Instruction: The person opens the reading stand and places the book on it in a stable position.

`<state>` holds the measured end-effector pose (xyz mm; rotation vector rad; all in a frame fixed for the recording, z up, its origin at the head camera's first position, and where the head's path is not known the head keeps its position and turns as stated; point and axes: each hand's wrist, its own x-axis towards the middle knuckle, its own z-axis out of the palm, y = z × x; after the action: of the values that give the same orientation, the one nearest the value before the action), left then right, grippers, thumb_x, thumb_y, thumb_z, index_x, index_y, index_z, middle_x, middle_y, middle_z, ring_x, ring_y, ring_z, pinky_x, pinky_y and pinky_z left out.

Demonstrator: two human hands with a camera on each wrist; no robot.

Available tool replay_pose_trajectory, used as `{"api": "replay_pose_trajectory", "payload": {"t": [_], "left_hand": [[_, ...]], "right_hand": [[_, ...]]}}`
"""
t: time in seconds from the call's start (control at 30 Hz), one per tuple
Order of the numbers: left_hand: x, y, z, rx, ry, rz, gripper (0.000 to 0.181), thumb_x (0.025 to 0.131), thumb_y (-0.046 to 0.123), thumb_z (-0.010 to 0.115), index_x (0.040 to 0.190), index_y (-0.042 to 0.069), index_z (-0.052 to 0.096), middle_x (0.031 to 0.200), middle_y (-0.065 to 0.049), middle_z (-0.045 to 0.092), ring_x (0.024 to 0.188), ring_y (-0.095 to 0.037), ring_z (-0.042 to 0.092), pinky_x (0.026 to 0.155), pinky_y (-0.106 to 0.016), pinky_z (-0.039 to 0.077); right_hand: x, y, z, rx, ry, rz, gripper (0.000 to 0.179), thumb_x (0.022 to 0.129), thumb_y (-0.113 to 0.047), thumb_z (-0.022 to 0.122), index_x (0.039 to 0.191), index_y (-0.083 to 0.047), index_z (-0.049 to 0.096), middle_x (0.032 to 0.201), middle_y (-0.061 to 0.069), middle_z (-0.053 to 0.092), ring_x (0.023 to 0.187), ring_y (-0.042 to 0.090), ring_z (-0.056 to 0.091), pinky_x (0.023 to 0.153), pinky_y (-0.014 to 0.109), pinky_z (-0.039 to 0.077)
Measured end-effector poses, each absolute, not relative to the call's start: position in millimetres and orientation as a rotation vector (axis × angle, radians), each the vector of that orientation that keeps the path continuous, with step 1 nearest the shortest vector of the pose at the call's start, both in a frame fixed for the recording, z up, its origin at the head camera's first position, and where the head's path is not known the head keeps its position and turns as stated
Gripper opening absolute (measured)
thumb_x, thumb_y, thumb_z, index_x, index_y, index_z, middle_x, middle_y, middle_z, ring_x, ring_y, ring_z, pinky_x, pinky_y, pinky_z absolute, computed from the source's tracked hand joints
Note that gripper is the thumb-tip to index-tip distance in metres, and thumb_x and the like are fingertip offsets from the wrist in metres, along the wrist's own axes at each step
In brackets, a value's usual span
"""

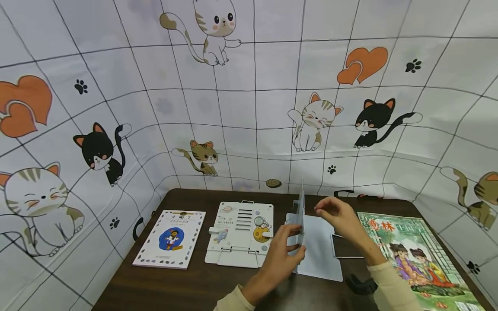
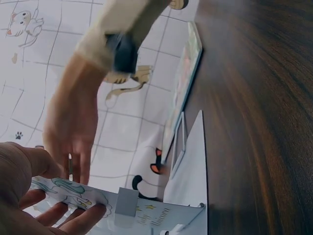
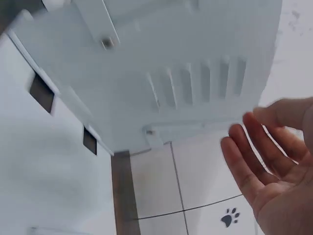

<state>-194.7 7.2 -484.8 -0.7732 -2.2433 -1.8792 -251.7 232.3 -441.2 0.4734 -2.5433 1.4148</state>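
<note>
A folding book stand stands open in the head view, its pale base plate (image 1: 319, 250) flat on the table and its panel (image 1: 301, 207) upright, seen nearly edge-on. My left hand (image 1: 282, 255) grips the panel's edge, thumb on one side and fingers on the other. In the left wrist view the panel (image 2: 154, 215) shows a unicorn print and a white clip. My right hand (image 1: 342, 218) hovers just right of the panel with loosely bent fingers, holding nothing. The right wrist view shows the panel's plain back (image 3: 132, 83) with a row of slots, apart from the fingers (image 3: 244, 171).
Left of the hands lies a second book stand (image 1: 229, 231), printed "Tiny universe". A white book (image 1: 183, 224) lies farther left, a colourful magazine (image 1: 420, 255) at the right. A wire support (image 1: 350, 258) extends beside the base plate, near a dark strap-like object (image 1: 359, 285).
</note>
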Motion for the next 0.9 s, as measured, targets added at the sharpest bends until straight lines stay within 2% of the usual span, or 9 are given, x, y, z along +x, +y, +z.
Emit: {"api": "replay_pose_trajectory", "payload": {"t": [0.07,0.2,0.27,0.37,0.47,0.63,0.73,0.83,0.9], "left_hand": [[-194,7,-486,-0.762,-2.244,-1.875,0.049,0.096,-0.003,0.071,0.142,0.008,0.057,0.139,-0.014,0.057,0.132,-0.033,0.063,0.093,-0.024,0.061],[-194,7,-486,-0.765,-2.234,-1.87,0.049,0.095,-0.003,0.071,0.141,0.008,0.058,0.139,-0.014,0.058,0.131,-0.033,0.064,0.092,-0.023,0.061],[-193,7,-485,-0.778,-2.225,-1.878,0.049,0.095,-0.003,0.071,0.141,0.008,0.058,0.14,-0.015,0.059,0.131,-0.034,0.064,0.093,-0.024,0.061],[-194,7,-485,-0.793,-2.222,-1.885,0.049,0.095,-0.004,0.07,0.141,0.008,0.058,0.141,-0.016,0.058,0.132,-0.035,0.064,0.094,-0.024,0.061],[-197,7,-487,-0.785,-2.231,-1.885,0.05,0.096,-0.005,0.069,0.142,0.009,0.058,0.141,-0.015,0.059,0.133,-0.032,0.064,0.094,-0.024,0.061],[-206,4,-490,-0.801,-2.216,-1.881,0.05,0.097,-0.005,0.068,0.145,0.005,0.059,0.141,-0.02,0.062,0.131,-0.037,0.066,0.092,-0.023,0.061],[-211,0,-491,-0.824,-2.21,-1.849,0.048,0.098,-0.003,0.071,0.144,0.004,0.063,0.138,-0.023,0.066,0.127,-0.039,0.069,0.088,-0.02,0.061],[-217,-4,-494,-0.811,-2.224,-1.812,0.043,0.098,0.0,0.073,0.141,0.006,0.068,0.134,-0.02,0.07,0.123,-0.035,0.072,0.084,-0.017,0.061],[-222,-6,-495,-0.78,-2.234,-1.793,0.039,0.099,0.003,0.074,0.137,0.006,0.071,0.13,-0.017,0.074,0.12,-0.03,0.074,0.083,-0.017,0.061]], "right_hand": [[-271,232,-440,0.416,-2.557,1.424,0.018,0.106,-0.015,0.067,0.12,-0.004,0.069,0.122,0.016,0.074,0.111,0.016,0.072,0.094,0.021,0.056],[-308,226,-446,0.429,-2.56,1.495,0.033,0.108,-0.011,0.062,0.139,0.001,0.06,0.14,0.024,0.065,0.128,0.04,0.065,0.108,0.042,0.056],[-322,223,-449,0.489,-2.56,1.561,0.041,0.109,-0.009,0.059,0.148,0.002,0.053,0.15,0.027,0.058,0.137,0.046,0.059,0.112,0.058,0.051],[-336,218,-452,0.575,-2.554,1.675,0.047,0.11,-0.006,0.055,0.155,0.003,0.046,0.156,0.029,0.052,0.145,0.049,0.051,0.117,0.064,0.044],[-341,217,-451,0.617,-2.549,1.725,0.045,0.11,-0.003,0.052,0.154,0.005,0.046,0.154,0.03,0.053,0.145,0.05,0.05,0.118,0.059,0.044],[-341,221,-450,0.56,-2.503,1.76,0.041,0.109,0.004,0.051,0.149,0.011,0.045,0.149,0.037,0.053,0.14,0.051,0.054,0.105,0.026,0.055],[-340,226,-452,0.483,-2.465,1.806,0.04,0.108,0.008,0.051,0.147,0.014,0.044,0.148,0.039,0.051,0.134,0.04,0.061,0.096,0.016,0.056],[-339,232,-455,0.404,-2.429,1.838,0.041,0.107,0.008,0.054,0.146,0.015,0.044,0.146,0.039,0.051,0.12,0.013,0.067,0.094,0.014,0.057],[-337,237,-455,0.349,-2.421,1.815,0.041,0.107,0.006,0.056,0.145,0.014,0.044,0.144,0.038,0.053,0.109,-0.004,0.065,0.093,0.013,0.056]]}}
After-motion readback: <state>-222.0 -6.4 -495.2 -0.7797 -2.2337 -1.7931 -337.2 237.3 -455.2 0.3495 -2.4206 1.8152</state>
